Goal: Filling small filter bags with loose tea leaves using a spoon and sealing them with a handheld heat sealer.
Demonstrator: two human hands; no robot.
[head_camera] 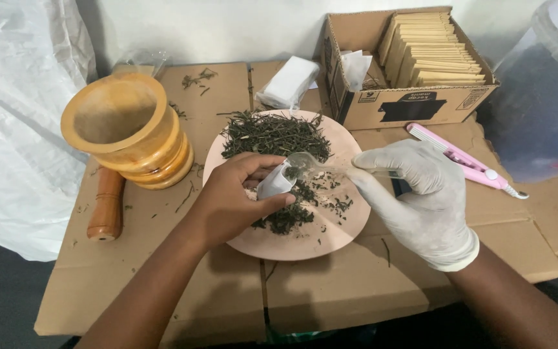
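My bare left hand (230, 197) pinches a small white paper sachet (274, 181), held open over a pink plate (305, 242). My right hand (414, 197), in a white glove, grips a clear plastic spoon (318, 165) whose bowl rests at the sachet's mouth with some dried herb in it. A heap of dried green leaves (272, 134) covers the far part of the plate, and a smaller clump (287, 220) lies just below my left fingers.
A wooden mortar (127, 129) stands at the left with its pestle (106, 207) lying beside it. At the back is a cardboard box (414, 103) of tan envelopes and a stack of white sachets (289, 83). A pink hand sealer (463, 158) lies right.
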